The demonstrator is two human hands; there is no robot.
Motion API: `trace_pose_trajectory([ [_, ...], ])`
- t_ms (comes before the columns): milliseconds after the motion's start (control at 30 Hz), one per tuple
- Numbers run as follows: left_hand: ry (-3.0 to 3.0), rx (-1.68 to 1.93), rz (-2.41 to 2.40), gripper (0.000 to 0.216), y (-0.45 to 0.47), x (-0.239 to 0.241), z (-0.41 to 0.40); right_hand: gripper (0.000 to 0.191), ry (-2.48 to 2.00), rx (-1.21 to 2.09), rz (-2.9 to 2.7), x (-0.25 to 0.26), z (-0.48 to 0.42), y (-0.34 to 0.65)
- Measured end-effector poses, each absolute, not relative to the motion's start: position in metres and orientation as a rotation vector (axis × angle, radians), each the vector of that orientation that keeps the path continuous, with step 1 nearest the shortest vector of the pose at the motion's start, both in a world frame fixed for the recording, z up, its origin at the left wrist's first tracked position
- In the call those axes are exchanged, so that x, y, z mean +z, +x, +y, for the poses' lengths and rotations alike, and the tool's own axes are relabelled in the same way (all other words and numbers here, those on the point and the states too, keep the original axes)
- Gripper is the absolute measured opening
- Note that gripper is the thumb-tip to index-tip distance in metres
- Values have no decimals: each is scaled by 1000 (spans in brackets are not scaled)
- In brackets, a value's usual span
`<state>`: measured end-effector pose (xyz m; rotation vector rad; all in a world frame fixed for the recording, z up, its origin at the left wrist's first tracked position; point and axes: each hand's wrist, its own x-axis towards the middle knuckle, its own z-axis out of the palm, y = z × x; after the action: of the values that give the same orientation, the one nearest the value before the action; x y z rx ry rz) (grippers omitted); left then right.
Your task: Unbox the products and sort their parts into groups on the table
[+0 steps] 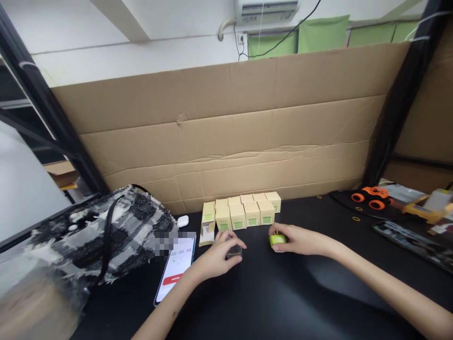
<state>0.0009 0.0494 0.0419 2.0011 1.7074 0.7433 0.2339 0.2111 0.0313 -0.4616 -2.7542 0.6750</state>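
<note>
My right hand [288, 239] grips a small green apple-shaped object [277, 240] just above the black tabletop, thumb in front and fingers behind. My left hand [220, 255] curves its thumb and fingers around a small, dark, see-through container [233, 252]; its exact kind is hard to make out. Just beyond the left hand stands an opened pale-yellow box [207, 229], its flap hanging toward me. Several closed pale-yellow boxes [252, 215] with green labels stand in two rows behind both hands.
A phone [177, 267] showing a timer lies left of my left forearm. Beside it are a white earbud case [182, 221] and a black-and-white shaggy bag [130, 231]. An orange toy car [372, 197] sits far right, and a cardboard wall [226, 137] closes the back.
</note>
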Motion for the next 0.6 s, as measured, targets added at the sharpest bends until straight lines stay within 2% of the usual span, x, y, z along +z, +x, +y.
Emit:
trace_pose_trajectory([
  [67,1989,771,1747,32,-7,45,46,21,-447,723,-2718,30,210,232],
  [167,1958,884,1813,50,-7,51,42,46,-451,772,-2603,32,197,226],
  [233,1931,1005,1865,54,4,52,41,56,-444,802,-2525,34,183,220],
  [333,1768,1148,1703,55,32,46,41,47,-349,967,-2422,40,160,214],
  [433,1312,1270,1150,64,56,38,42,42,-227,1287,-2284,43,144,211],
  [600,974,1294,971,36,68,34,40,42,-283,1639,-2176,33,147,210],
])
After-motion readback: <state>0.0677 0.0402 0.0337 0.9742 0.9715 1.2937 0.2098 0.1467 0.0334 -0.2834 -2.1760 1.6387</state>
